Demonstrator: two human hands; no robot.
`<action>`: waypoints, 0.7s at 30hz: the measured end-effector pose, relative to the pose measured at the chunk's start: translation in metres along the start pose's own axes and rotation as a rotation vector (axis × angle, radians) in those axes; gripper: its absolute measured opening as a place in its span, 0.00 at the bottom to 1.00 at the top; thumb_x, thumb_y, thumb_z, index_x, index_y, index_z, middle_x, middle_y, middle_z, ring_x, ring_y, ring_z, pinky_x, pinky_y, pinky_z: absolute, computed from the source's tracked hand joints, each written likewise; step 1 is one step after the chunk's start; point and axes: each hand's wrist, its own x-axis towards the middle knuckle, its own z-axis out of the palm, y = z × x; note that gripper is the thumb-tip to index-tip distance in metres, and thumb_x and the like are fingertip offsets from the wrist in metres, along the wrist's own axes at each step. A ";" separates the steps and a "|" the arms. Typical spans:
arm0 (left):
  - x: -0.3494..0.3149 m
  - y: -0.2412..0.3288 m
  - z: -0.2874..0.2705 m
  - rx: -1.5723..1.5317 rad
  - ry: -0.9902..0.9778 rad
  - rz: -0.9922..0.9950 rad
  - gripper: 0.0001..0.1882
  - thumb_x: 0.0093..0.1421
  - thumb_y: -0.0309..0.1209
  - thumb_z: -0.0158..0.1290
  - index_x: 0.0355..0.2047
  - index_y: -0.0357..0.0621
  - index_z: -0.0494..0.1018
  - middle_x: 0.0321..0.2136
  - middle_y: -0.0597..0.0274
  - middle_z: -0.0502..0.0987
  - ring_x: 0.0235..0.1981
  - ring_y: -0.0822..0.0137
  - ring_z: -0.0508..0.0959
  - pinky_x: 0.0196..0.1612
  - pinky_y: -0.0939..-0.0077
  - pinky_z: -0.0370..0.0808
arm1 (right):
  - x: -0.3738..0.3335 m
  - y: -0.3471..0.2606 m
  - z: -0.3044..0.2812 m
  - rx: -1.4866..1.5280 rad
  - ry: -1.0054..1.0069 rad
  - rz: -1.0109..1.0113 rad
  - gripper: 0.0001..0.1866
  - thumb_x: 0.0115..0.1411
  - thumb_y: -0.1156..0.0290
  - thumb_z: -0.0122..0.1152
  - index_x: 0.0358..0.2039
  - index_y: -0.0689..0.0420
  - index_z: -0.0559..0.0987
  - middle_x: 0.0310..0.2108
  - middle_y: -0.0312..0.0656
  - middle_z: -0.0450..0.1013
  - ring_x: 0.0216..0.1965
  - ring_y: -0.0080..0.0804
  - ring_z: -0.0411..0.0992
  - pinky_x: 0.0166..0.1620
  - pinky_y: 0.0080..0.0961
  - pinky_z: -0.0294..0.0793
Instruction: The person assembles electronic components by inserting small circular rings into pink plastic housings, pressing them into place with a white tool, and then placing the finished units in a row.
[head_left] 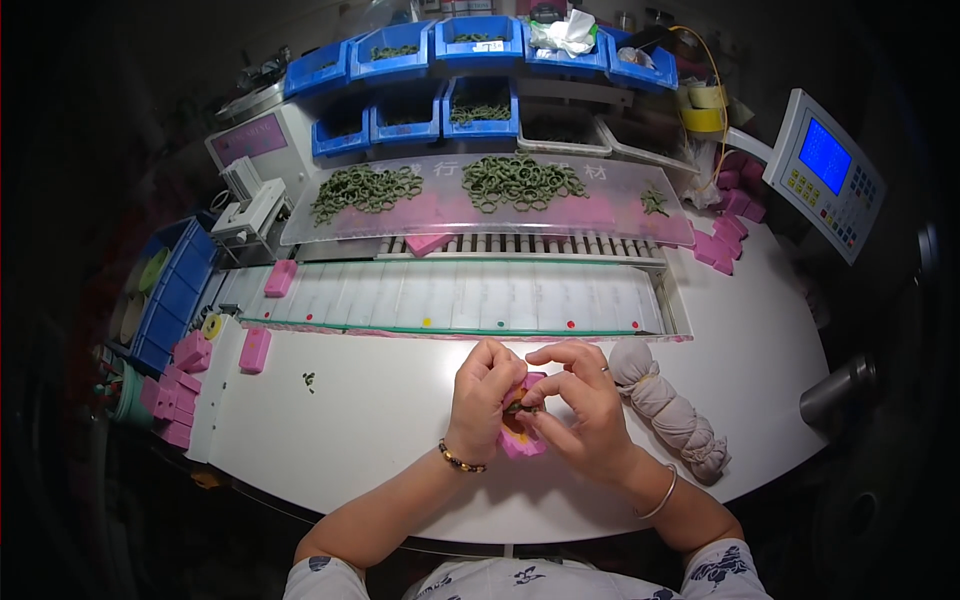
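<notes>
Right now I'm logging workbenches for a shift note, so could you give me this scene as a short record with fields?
Left hand: at the left side of a pink piece, fingers bent in
Right hand: fingertips at the piece's orange-and-dark middle
Right of hands: twisted grey cloth on the white table
Left on table: pink block, small dark bits
Translucent shelf: green rings in piles
Above: blue bins
Far right: control panel, blue screen lit

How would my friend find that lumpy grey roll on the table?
Start at the big white table. Look just right of the person's right hand. The grey roll is long, lumpy and twisted, unlike the smooth dark cylinder farther right.
</notes>
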 end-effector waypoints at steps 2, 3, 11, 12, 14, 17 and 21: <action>0.001 -0.002 -0.001 0.002 -0.006 0.022 0.08 0.62 0.25 0.48 0.28 0.44 0.60 0.24 0.67 0.67 0.21 0.78 0.67 0.25 0.81 0.71 | 0.000 -0.001 -0.002 0.051 -0.016 0.027 0.09 0.45 0.78 0.66 0.29 0.55 0.78 0.47 0.45 0.71 0.50 0.45 0.67 0.54 0.41 0.65; 0.001 -0.002 -0.001 0.004 -0.012 0.042 0.08 0.61 0.24 0.48 0.29 0.45 0.59 0.25 0.67 0.67 0.22 0.78 0.67 0.26 0.81 0.70 | 0.000 0.000 -0.002 0.052 -0.016 0.027 0.09 0.45 0.78 0.66 0.29 0.55 0.78 0.47 0.45 0.71 0.50 0.45 0.67 0.54 0.41 0.65; -0.002 -0.003 0.007 -0.038 -0.025 0.096 0.09 0.63 0.24 0.49 0.31 0.45 0.58 0.25 0.66 0.68 0.23 0.79 0.67 0.24 0.84 0.66 | -0.003 -0.003 -0.003 0.009 0.014 -0.011 0.10 0.44 0.77 0.68 0.29 0.55 0.79 0.45 0.42 0.71 0.47 0.43 0.67 0.51 0.38 0.65; -0.001 -0.005 0.005 -0.043 -0.032 0.133 0.10 0.63 0.25 0.50 0.32 0.45 0.58 0.26 0.66 0.68 0.22 0.79 0.67 0.22 0.84 0.66 | -0.003 -0.003 -0.003 0.010 0.014 -0.012 0.10 0.44 0.77 0.68 0.29 0.55 0.79 0.45 0.42 0.71 0.47 0.43 0.67 0.51 0.38 0.65; -0.001 -0.005 0.004 0.016 -0.029 0.156 0.08 0.64 0.28 0.49 0.33 0.45 0.59 0.26 0.63 0.69 0.21 0.75 0.70 0.22 0.81 0.69 | -0.003 -0.003 -0.002 -0.035 0.031 -0.035 0.11 0.43 0.76 0.69 0.30 0.54 0.80 0.45 0.39 0.72 0.46 0.41 0.67 0.49 0.37 0.65; 0.001 -0.002 0.004 0.085 0.040 0.156 0.09 0.65 0.33 0.47 0.34 0.45 0.59 0.25 0.60 0.70 0.20 0.72 0.72 0.21 0.78 0.70 | -0.001 -0.009 -0.004 -0.039 0.033 -0.050 0.11 0.43 0.76 0.70 0.29 0.53 0.80 0.43 0.37 0.72 0.44 0.39 0.68 0.49 0.35 0.64; 0.003 0.014 0.004 -0.028 0.153 0.067 0.12 0.67 0.39 0.46 0.33 0.45 0.61 0.23 0.61 0.69 0.18 0.70 0.71 0.19 0.78 0.68 | -0.005 -0.018 -0.004 -0.075 0.030 -0.096 0.14 0.43 0.76 0.70 0.32 0.50 0.79 0.42 0.32 0.74 0.43 0.33 0.70 0.49 0.34 0.63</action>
